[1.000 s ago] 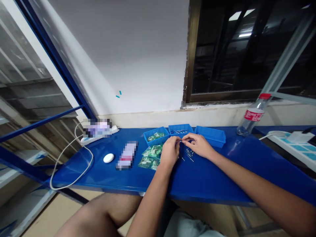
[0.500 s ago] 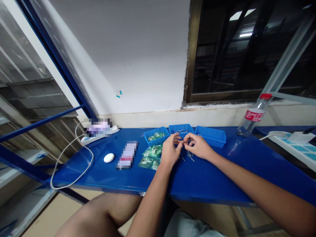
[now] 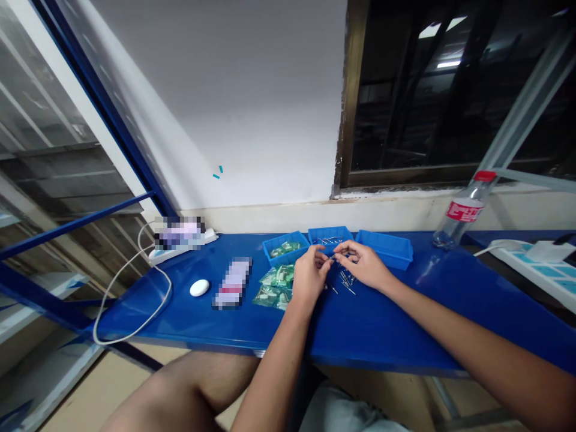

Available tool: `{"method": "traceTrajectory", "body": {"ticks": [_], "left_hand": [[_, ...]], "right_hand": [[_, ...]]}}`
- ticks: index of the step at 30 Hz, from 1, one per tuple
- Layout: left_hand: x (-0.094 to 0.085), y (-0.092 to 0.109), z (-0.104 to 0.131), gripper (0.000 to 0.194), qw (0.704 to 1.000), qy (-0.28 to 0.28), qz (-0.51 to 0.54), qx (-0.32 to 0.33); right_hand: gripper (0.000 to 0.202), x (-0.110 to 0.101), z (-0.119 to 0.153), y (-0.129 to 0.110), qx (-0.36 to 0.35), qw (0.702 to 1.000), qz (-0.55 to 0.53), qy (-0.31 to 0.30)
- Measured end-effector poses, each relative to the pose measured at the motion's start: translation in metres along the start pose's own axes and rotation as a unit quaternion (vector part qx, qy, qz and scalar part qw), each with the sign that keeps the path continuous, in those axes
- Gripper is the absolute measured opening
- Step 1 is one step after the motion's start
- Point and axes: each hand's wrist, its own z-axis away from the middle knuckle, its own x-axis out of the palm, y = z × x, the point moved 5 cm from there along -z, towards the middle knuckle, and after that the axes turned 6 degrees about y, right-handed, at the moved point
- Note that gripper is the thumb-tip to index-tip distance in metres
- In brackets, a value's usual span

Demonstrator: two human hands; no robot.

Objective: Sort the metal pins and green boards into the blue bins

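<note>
Over the blue table (image 3: 382, 330), my left hand (image 3: 311, 270) and my right hand (image 3: 362, 262) meet fingertip to fingertip. Both are closed in a pinch, and whatever sits between the fingers is too small to make out. Just beneath my right hand lies a loose pile of thin silver metal pins (image 3: 346, 282), with a stray one nearer my left hand. Beside my left hand are clear green-tinted bags of small white parts (image 3: 272, 294), partly covered by that hand. Behind my hands stands a blue bin (image 3: 330, 231) holding more thin pins.
A left blue bin (image 3: 288, 255) holds green bags; a right blue bin (image 3: 387, 255) is partly hidden by my hand. Further left lie a blurred-out flat item (image 3: 233, 282), a white oval object (image 3: 199, 288) and a cable (image 3: 168, 282). A bottle (image 3: 463, 210) and power strip (image 3: 540, 264) are at right.
My right hand has shifted slightly, its fingers straighter and reaching further over the left fingertips. More of the pin pile shows beneath it. My left hand has hardly moved.
</note>
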Motion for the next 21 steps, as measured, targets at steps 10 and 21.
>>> {"method": "traceTrajectory", "body": {"ticks": [10,21], "left_hand": [[0.004,-0.004,0.0,0.035,0.998,-0.028,-0.041,0.025],[0.011,-0.005,0.001,0.043,0.996,-0.056,-0.015,0.066]], "right_hand": [[0.014,0.0,0.0,-0.011,-0.061,0.992,0.108,-0.019],[0.008,0.005,0.003,-0.009,-0.025,0.992,0.096,-0.078]]}}
